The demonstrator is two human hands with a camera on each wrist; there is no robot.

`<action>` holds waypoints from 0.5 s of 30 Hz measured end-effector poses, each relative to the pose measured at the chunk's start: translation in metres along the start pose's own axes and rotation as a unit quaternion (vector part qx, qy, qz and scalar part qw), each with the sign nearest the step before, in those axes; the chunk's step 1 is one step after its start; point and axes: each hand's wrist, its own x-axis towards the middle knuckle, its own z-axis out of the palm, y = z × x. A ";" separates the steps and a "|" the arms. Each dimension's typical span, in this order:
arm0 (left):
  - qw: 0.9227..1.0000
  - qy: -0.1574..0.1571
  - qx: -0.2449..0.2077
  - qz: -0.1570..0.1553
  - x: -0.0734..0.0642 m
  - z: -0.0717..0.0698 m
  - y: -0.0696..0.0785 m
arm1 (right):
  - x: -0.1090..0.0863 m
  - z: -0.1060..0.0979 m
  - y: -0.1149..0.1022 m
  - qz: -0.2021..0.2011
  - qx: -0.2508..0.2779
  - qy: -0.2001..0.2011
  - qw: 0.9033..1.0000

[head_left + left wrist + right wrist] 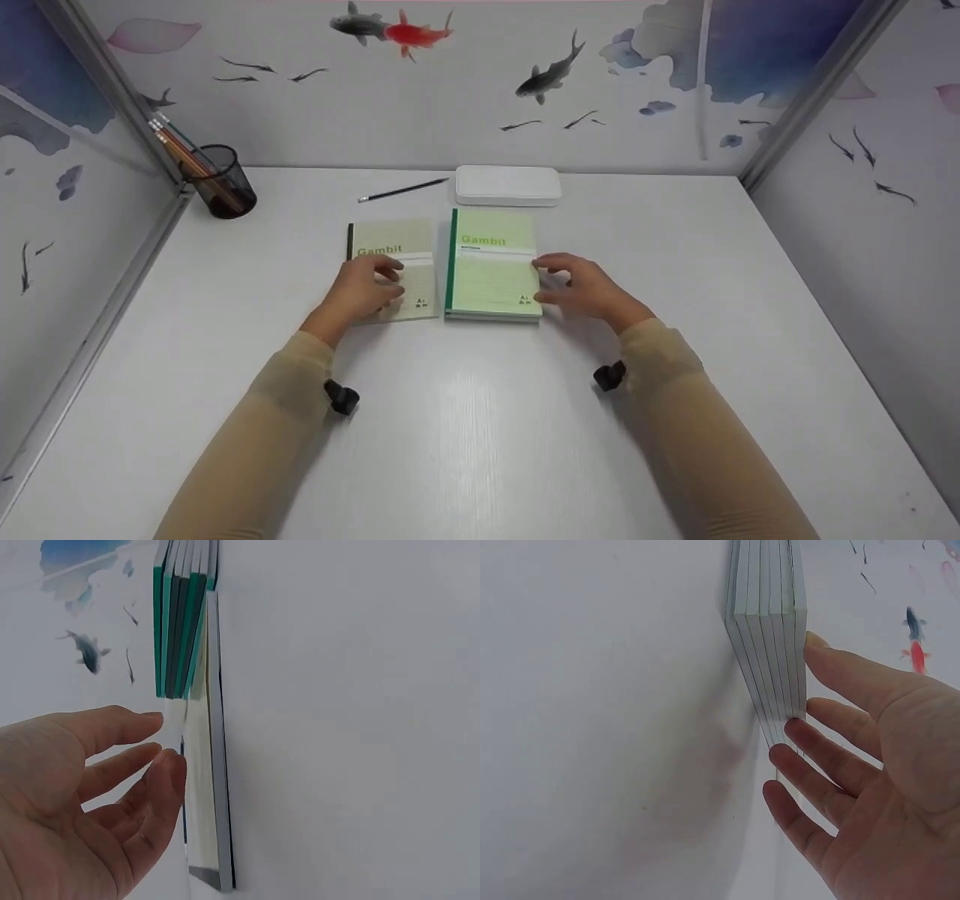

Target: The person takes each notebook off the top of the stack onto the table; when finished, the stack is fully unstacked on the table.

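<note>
In the head view, a stack of light green notebooks [491, 281] with dark green spines lies at the middle of the white table. Left of it, a narrow gap away, is one beige notebook [417, 279] with a black spine. My left hand [361, 289] is over the beige notebook's left side, thumb and fingers loosely bent and nothing between them. At the green stack's right side, my right hand [589, 289] has its fingertips right at the edge. The right wrist view shows those fingers spread along the page edges [765, 652] of several stacked notebooks.
Behind the notebooks sit a white case [508, 186] and a dark pencil [403, 190]. A black mesh cup [238, 187] of pencils stands at the back left corner. Printed panels [450, 120] wall the table's back and sides.
</note>
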 end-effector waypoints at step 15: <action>0.996 -0.031 -0.084 -0.008 0.023 0.042 0.035 | -0.002 0.000 0.001 -0.010 0.001 0.001 1.000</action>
